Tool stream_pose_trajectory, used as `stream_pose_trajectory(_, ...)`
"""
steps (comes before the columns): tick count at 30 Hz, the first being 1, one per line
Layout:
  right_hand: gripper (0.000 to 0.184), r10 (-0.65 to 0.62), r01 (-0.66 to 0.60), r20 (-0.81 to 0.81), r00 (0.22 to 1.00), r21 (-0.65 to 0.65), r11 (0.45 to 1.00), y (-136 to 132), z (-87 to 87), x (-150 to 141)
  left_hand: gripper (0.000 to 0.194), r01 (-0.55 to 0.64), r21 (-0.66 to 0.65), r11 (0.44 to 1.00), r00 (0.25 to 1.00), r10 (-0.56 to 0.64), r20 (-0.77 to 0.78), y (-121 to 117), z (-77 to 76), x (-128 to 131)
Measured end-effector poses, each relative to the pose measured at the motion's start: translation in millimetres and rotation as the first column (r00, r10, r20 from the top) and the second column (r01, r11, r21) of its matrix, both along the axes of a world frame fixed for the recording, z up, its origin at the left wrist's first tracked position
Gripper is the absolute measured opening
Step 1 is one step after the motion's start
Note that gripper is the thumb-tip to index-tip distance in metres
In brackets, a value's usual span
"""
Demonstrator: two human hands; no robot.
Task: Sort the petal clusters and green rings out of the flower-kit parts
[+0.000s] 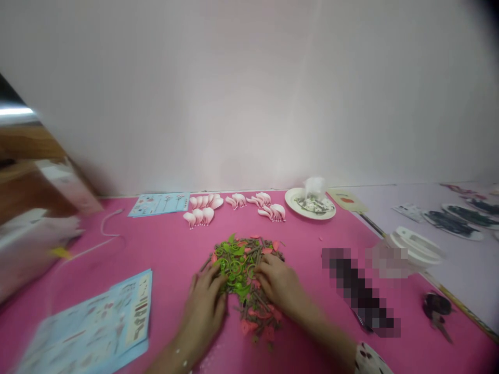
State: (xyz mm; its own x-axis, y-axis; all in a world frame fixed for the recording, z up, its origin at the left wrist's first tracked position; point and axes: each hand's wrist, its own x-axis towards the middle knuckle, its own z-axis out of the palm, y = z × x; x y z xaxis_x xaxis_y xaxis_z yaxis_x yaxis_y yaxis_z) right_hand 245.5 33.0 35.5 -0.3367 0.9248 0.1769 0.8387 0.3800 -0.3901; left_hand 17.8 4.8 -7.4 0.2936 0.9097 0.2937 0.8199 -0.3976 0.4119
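Note:
A loose pile of small plastic building pieces lies in front of me: bright green rings and leaf shapes, grey-brown sticks and coral-pink bits. At its left edge my left hand rests with fingers apart, their tips touching the green pieces. From the right, my right hand reaches into the pile, its fingers bent and thumb apart from them, near a green ring. I see nothing held in either hand. Coral pieces trail off the pile toward me.
Pale pink petal-like pieces stand in rows at the back. A white plate holds small bits and a crumpled white item. Printed blue sheets lie left, with more sheets behind. Scissors and white trays are right.

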Motion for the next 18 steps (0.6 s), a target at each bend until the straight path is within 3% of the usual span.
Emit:
stream_pose_trajectory(3, 0.016, 0.003, -0.003, 0.000, 1.000, -0.078, 0.997, -7.4, 10.5, -7.6, 0.028, 0.001, 0.004, 1.000, 0.998, -0.001, 0.059, 2.3, 9.0, -0.2)
stream_pose_trajectory(7, 0.023, 0.007, -0.008, -0.007, 1.000, -0.083, 0.997, -1.7, 14.9, -26.9, 0.026, 0.001, -0.054, 0.999, 0.996, 0.003, 0.090, 10.8, 17.0, 8.7)
stream_pose_trajectory(12, 0.017, -0.057, 0.059, 0.057, 0.997, -0.030, 0.998, 11.5, 0.3, -47.3, 0.022, 0.013, -0.085, 0.996, 0.996, -0.006, 0.084, 14.3, 14.2, 13.4)
stream_pose_trajectory(18, 0.009, -0.097, 0.098, 0.009, 0.995, -0.069, 0.993, 8.9, -6.8, -45.8, 0.014, 0.030, -0.056, 0.998, 0.995, -0.025, 0.093, 11.9, 5.6, 11.4)
